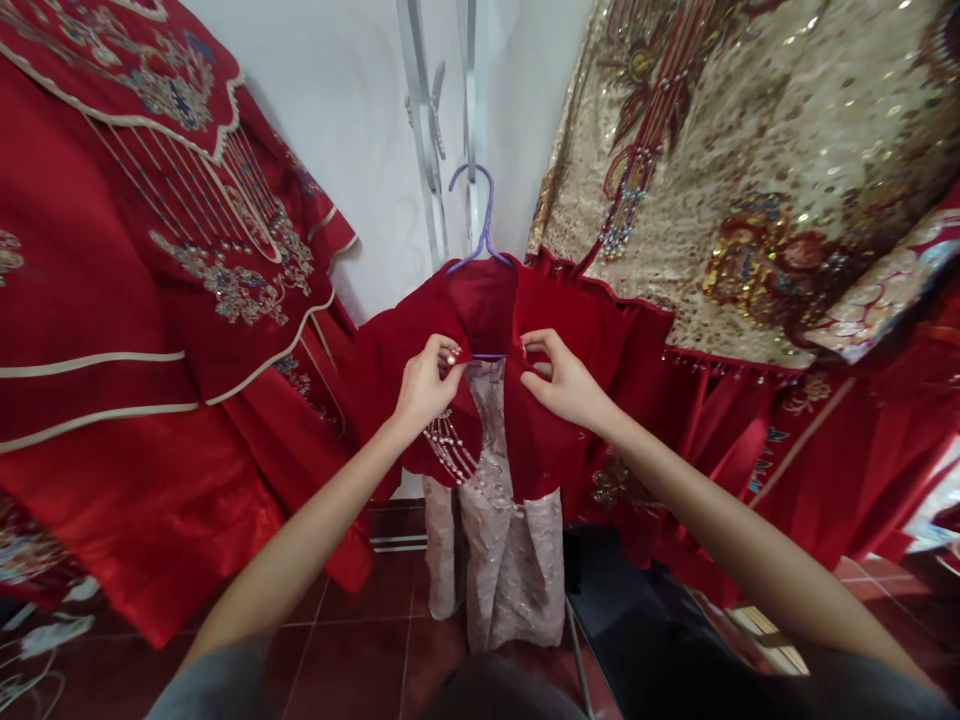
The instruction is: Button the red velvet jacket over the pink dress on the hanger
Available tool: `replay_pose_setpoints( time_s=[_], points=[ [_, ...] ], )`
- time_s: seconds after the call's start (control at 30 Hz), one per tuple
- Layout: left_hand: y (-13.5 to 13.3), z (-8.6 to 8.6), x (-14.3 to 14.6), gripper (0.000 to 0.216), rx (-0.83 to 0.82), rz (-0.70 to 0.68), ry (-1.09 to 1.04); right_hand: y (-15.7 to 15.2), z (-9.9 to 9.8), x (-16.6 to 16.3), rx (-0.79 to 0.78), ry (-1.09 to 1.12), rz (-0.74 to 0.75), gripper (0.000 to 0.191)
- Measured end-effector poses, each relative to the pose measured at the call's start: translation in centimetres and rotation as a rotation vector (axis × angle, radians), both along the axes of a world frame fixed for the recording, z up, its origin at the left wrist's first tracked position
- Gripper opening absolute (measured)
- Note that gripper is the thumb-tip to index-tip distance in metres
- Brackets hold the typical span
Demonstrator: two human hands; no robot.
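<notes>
Fingers of my left hand and right hand pinch the two front edges of a red jacket at the collar. It hangs on a purple hanger over a pale beaded dress. Embroidered red robes and a gold sequined garment hang on either side.

Left hand and right hand pinch red jacket on hanger.

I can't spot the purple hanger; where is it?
Head view, top centre: the purple hanger hangs on the metal rail, carrying the red jacket.
</notes>
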State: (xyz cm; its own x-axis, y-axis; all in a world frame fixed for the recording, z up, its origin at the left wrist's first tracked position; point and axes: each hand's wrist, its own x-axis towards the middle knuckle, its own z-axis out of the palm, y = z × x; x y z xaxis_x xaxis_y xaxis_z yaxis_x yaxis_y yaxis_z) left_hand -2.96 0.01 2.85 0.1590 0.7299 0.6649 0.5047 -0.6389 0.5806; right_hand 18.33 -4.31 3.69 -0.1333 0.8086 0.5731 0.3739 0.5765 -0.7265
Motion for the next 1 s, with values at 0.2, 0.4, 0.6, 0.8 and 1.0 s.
replay_pose_setpoints(
  time_s=[0.2, 0.4, 0.6, 0.8, 1.0],
  points=[
    [-1.8, 1.3, 2.9, 0.015, 0.062, -0.008, -0.210, -0.4, 0.5, -1.8, 0.024, -0.013, 0.022, 0.036],
    [-0.5, -0.8, 3.2, 0.024, -0.064, -0.067, -0.199, 0.0, -0.5, -1.7, 0.003, 0.060, 0.112, 0.036],
    [-0.8, -1.6, 2.9, 0.024, -0.101, -0.100, -0.390, 1.8, -2.1, -2.1, -0.115, 0.238, 0.168, 0.038],
    [-0.9, -0.8, 2.6, 0.011, -0.066, -0.118, -0.277, 2.1, -1.8, -2.0, -0.031, 0.105, 0.087, 0.030],
    [-0.7, 0.1, 2.4, 0.010, -0.010, -0.104, -0.138, 1.5, -0.5, -1.7, 0.098, -0.115, -0.031, 0.026]
  ],
)
